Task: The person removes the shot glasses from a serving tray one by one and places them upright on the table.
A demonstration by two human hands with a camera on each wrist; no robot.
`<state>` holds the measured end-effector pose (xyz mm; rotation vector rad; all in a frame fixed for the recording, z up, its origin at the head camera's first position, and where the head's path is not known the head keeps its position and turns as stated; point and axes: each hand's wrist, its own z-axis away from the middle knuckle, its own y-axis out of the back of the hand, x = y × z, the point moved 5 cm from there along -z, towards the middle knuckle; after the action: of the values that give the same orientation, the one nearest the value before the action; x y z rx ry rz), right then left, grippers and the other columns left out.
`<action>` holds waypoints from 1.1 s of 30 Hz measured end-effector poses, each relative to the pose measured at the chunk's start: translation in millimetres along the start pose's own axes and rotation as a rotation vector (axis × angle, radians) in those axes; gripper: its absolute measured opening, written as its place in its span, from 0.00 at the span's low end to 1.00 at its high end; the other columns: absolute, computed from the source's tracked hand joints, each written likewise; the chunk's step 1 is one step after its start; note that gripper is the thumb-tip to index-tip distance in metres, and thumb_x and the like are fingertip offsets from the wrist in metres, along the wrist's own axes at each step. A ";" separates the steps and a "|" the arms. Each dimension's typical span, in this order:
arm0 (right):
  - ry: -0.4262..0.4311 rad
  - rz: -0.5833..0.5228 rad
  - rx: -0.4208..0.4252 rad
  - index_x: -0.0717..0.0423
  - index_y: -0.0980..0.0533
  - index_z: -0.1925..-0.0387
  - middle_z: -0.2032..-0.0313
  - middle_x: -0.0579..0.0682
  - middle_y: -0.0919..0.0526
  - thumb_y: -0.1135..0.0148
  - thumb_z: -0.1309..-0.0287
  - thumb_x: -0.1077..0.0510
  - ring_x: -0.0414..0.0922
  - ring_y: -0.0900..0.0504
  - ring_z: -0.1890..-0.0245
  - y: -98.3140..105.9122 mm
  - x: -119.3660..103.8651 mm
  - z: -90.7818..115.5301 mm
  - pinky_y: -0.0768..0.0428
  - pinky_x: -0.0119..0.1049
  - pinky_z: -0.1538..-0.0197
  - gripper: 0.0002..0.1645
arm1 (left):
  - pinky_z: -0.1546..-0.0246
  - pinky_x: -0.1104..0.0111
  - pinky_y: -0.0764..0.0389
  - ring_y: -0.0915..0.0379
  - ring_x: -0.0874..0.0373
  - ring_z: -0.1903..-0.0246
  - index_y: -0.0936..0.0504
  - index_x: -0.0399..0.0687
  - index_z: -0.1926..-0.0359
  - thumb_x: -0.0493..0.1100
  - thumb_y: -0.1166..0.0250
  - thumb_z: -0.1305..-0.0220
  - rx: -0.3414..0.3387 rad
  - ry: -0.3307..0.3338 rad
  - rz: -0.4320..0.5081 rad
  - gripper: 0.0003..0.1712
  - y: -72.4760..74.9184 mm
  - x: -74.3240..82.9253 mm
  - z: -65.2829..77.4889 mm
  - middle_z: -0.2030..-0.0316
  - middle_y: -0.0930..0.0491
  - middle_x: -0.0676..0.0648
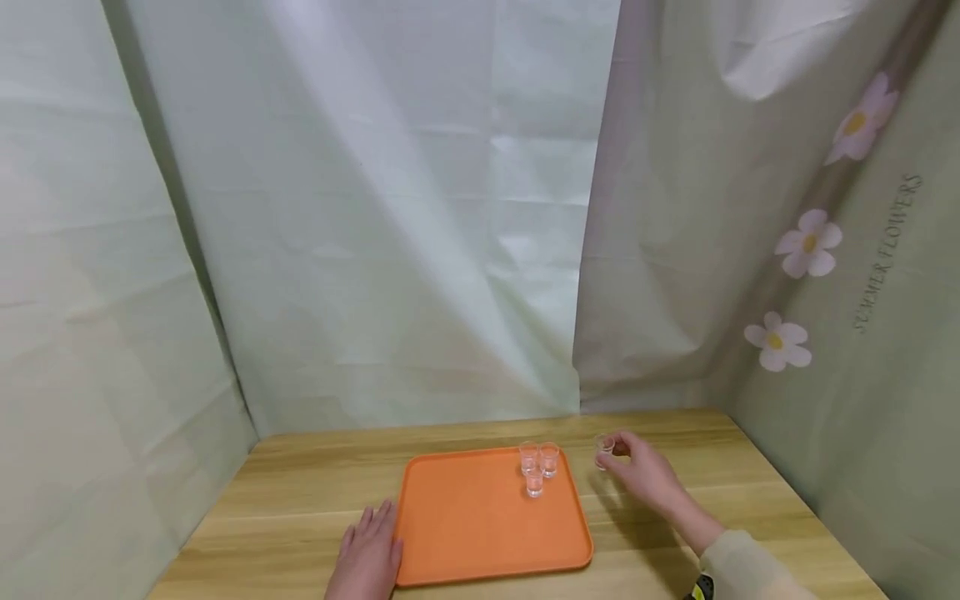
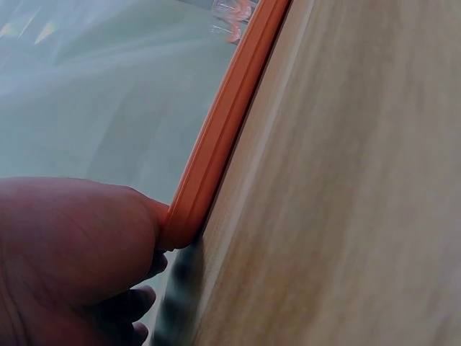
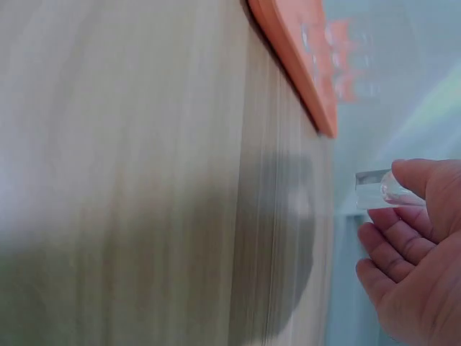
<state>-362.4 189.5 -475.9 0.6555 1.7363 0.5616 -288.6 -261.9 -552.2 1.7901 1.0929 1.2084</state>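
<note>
An orange tray (image 1: pixel 472 521) lies on the wooden table. Three clear shot glasses (image 1: pixel 534 483) stand upright in a tight cluster at its far right corner. My right hand (image 1: pixel 648 477) pinches another clear shot glass (image 1: pixel 602 458) between thumb and fingers, to the right of the tray. In the right wrist view, that held glass (image 3: pixel 371 191) shows its thick base beyond the thumb, off the tabletop. My left hand (image 1: pixel 366 554) rests flat at the tray's left side, fingers extended forward. Its thumb lies against the tray's edge in the left wrist view.
Wooden tabletop (image 1: pixel 300 492) extends around the tray on both sides. Pale curtains (image 1: pixel 420 250) enclose the table at the back, left and right. White printed flowers (image 1: pixel 808 243) decorate the right curtain.
</note>
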 end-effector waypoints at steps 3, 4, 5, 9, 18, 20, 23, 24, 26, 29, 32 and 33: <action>-0.005 -0.007 -0.002 0.59 0.16 0.47 0.51 0.53 0.09 0.27 0.27 0.54 0.59 0.13 0.43 3.6 6.8 -3.0 0.15 0.58 0.43 0.15 | 0.32 0.24 0.34 0.32 0.22 0.29 0.22 0.27 0.29 0.37 0.30 0.28 -0.020 0.004 -0.002 0.31 -2.8 -2.5 -0.4 0.30 0.23 0.28; -0.007 -0.011 -0.002 0.60 0.16 0.47 0.50 0.54 0.10 0.27 0.26 0.54 0.59 0.13 0.44 4.8 8.1 -4.3 0.15 0.58 0.43 0.15 | 0.32 0.24 0.34 0.32 0.22 0.29 0.22 0.26 0.29 0.37 0.30 0.28 -0.023 0.002 -0.004 0.31 -3.2 -2.9 -0.5 0.30 0.23 0.27; -0.010 -0.014 0.000 0.60 0.17 0.48 0.51 0.54 0.10 0.27 0.26 0.55 0.59 0.13 0.44 5.9 9.3 -6.2 0.15 0.58 0.44 0.14 | 0.33 0.24 0.34 0.32 0.22 0.29 0.22 0.26 0.30 0.37 0.29 0.28 -0.019 -0.003 -0.009 0.30 -3.8 -3.6 -0.7 0.30 0.22 0.27; -0.038 -0.033 0.000 0.61 0.18 0.48 0.50 0.56 0.11 0.29 0.25 0.56 0.59 0.13 0.44 9.3 16.1 -16.4 0.15 0.57 0.45 0.14 | 0.33 0.24 0.33 0.30 0.21 0.30 0.21 0.27 0.30 0.36 0.29 0.29 0.012 -0.025 -0.013 0.30 -3.0 -3.1 -2.5 0.31 0.22 0.27; -0.037 -0.036 0.000 0.61 0.19 0.51 0.54 0.56 0.11 0.28 0.27 0.57 0.58 0.13 0.47 1.5 23.6 -32.8 0.15 0.55 0.46 0.12 | 0.34 0.23 0.33 0.30 0.21 0.31 0.22 0.26 0.31 0.35 0.30 0.29 0.047 -0.040 -0.001 0.29 -1.4 -7.8 -0.7 0.32 0.21 0.27; -0.042 -0.036 0.003 0.61 0.19 0.52 0.54 0.56 0.11 0.27 0.27 0.57 0.58 0.13 0.48 2.1 26.6 -32.0 0.15 0.56 0.46 0.12 | 0.35 0.23 0.32 0.29 0.21 0.31 0.22 0.26 0.32 0.35 0.30 0.29 0.046 -0.049 -0.003 0.29 -1.4 -5.8 -1.5 0.32 0.21 0.26; -0.050 -0.031 0.008 0.61 0.19 0.51 0.54 0.56 0.11 0.27 0.27 0.57 0.58 0.13 0.48 2.7 30.4 -30.6 0.15 0.56 0.46 0.13 | 0.35 0.24 0.32 0.29 0.22 0.31 0.21 0.26 0.32 0.35 0.29 0.30 0.045 -0.050 0.000 0.29 -1.4 -2.9 -1.8 0.32 0.21 0.27; -0.050 -0.028 0.006 0.61 0.19 0.51 0.54 0.56 0.11 0.27 0.27 0.57 0.58 0.13 0.48 2.5 31.4 -30.3 0.15 0.56 0.47 0.13 | 0.34 0.24 0.32 0.30 0.22 0.31 0.21 0.26 0.32 0.35 0.30 0.30 0.044 -0.046 0.007 0.29 -1.5 -2.3 -1.6 0.32 0.21 0.27; -0.042 -0.018 -0.001 0.62 0.19 0.51 0.54 0.56 0.12 0.27 0.27 0.56 0.58 0.13 0.49 2.0 32.8 -29.8 0.15 0.55 0.48 0.13 | 0.34 0.24 0.33 0.31 0.21 0.30 0.22 0.25 0.31 0.36 0.31 0.28 0.031 -0.042 0.013 0.29 -1.6 -1.0 -0.9 0.31 0.22 0.26; -0.046 -0.014 -0.003 0.61 0.19 0.52 0.55 0.55 0.12 0.27 0.27 0.56 0.56 0.13 0.50 1.2 36.1 -30.0 0.16 0.51 0.51 0.13 | 0.33 0.25 0.34 0.31 0.21 0.30 0.23 0.25 0.30 0.36 0.31 0.27 0.021 -0.030 0.024 0.29 -0.4 0.7 -0.4 0.31 0.22 0.26; -0.045 -0.009 -0.006 0.61 0.19 0.52 0.56 0.55 0.12 0.27 0.27 0.55 0.55 0.13 0.52 -0.3 39.0 -30.4 0.16 0.48 0.54 0.13 | 0.32 0.25 0.34 0.31 0.22 0.30 0.22 0.26 0.31 0.35 0.30 0.29 0.025 -0.019 0.025 0.30 2.0 1.9 -0.6 0.31 0.22 0.26; -0.046 -0.008 -0.007 0.61 0.19 0.52 0.56 0.54 0.12 0.27 0.27 0.55 0.54 0.14 0.53 -1.0 39.9 -30.8 0.17 0.48 0.54 0.13 | 0.32 0.25 0.35 0.32 0.21 0.29 0.22 0.26 0.30 0.35 0.31 0.28 0.022 -0.019 0.025 0.29 2.7 2.3 -0.6 0.31 0.23 0.26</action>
<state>-400.5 214.8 -497.0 0.6514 1.6929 0.5424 -288.0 -260.8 -548.8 1.8328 1.0800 1.1961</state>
